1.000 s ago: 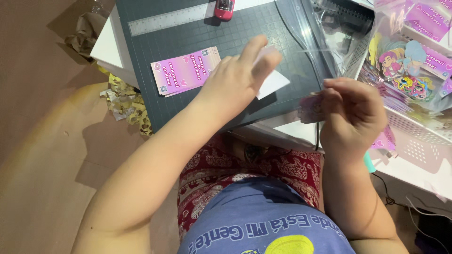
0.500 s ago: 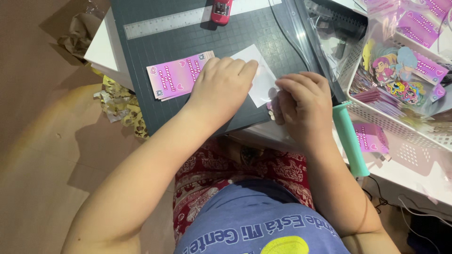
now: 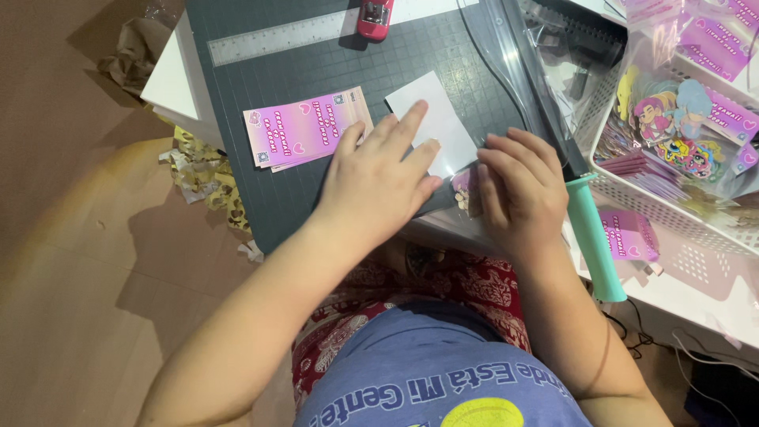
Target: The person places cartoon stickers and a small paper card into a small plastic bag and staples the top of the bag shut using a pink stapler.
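Head view: my left hand [image 3: 371,186] now lies flat, grip open, on the white card [image 3: 431,122]; right hand [image 3: 518,190] has come down, pinching a small sleeve [image 3: 465,190].

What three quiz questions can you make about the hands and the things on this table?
1. True or false: the left hand rests on the white card.
2. Which lies left of the white card: A) pink cards, B) teal handle, C) white basket?
3. What lies along the top edge of the dark cutting mat?

Key: 1 true, its fingertips touch the card. 2 A. 3 A clear ruler, with a small red tool by its end. The right hand covers a small packet at the mat's edge.
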